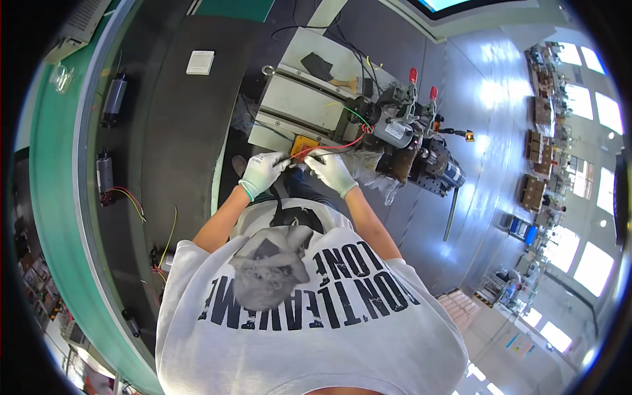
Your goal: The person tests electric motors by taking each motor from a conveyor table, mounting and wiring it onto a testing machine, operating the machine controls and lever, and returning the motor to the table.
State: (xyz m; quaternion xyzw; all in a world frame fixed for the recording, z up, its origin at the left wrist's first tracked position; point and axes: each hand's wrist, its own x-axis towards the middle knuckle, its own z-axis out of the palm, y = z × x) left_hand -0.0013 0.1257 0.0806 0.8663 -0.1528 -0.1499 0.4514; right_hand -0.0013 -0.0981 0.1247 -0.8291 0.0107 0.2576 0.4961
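Both my hands wear white gloves with grey fingertips and meet at a small yellow box at the near edge of a metal fixture. My left hand is closed at the box's left, its fingertips pinched at the end of a red wire. Close by on the right, my right hand has its fingers bent and closed by the red and dark wires; what lies between them is too small to make out. From there the wires run right to a silver-and-black motor on the fixture.
Red-handled toggle clamps rise above the motor. A brush and a dark cloth lie on the metal plates. Left of me runs a dark conveyor bearing a white card and several small motors. Clear plastic hangs at right.
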